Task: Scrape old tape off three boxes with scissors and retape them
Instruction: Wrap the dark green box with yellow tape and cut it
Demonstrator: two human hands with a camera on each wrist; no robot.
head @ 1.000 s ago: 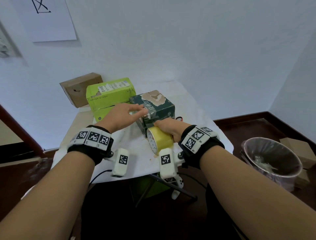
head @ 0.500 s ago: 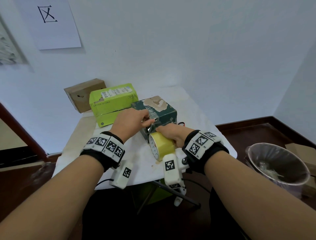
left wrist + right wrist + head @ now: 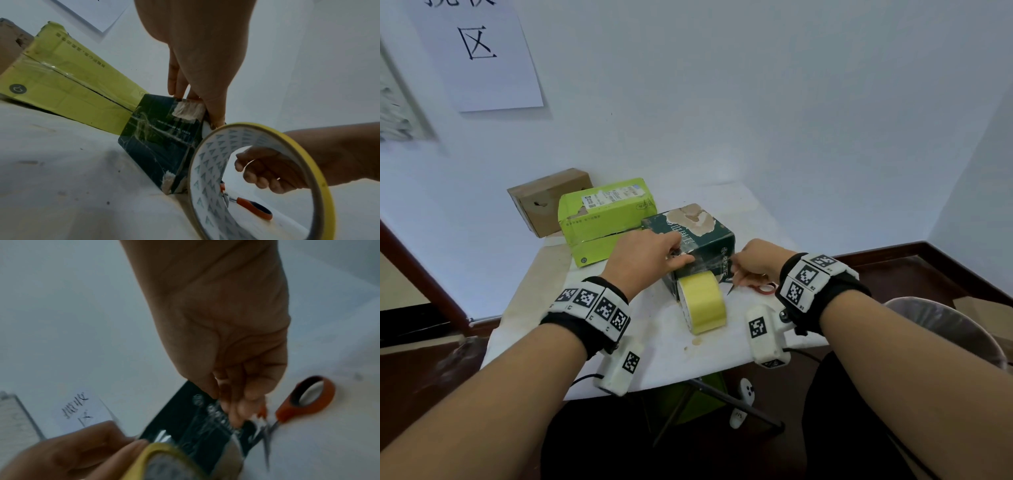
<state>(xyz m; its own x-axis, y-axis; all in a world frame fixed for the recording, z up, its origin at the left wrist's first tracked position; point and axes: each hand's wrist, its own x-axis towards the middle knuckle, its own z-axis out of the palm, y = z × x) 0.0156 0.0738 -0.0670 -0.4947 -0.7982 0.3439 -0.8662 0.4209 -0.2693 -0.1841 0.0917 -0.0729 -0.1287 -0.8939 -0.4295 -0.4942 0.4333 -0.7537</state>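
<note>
A brown cardboard box (image 3: 544,200) is being kept at the far left of the white surface (image 3: 541,308), against the wall. Just beside it, to the right, a lime-green box (image 3: 602,219) is sitting, its side seam crossed by clear old tape. A dark green box (image 3: 698,236) is standing in front and to the right of it, touching or nearly touching it; patches of its print are torn away on top.

The left hand (image 3: 643,260) is being laid over the near top edge of the dark green box, fingers curled down, thumb pressing clear tape against the box's near face. A yellow tape roll (image 3: 703,301) is standing on edge against that near face, just below the left hand.

The right hand (image 3: 756,262) is being held at the right near corner of the dark green box, fingertips pinched together on the clear tape strip; the right wrist view is blurred, so the exact grip cannot be told. Orange-handled scissors (image 3: 762,287) are lying on the surface just under and right of that hand, not being held.

A lined waste bin (image 3: 941,329) is standing on the floor at far right.
</note>
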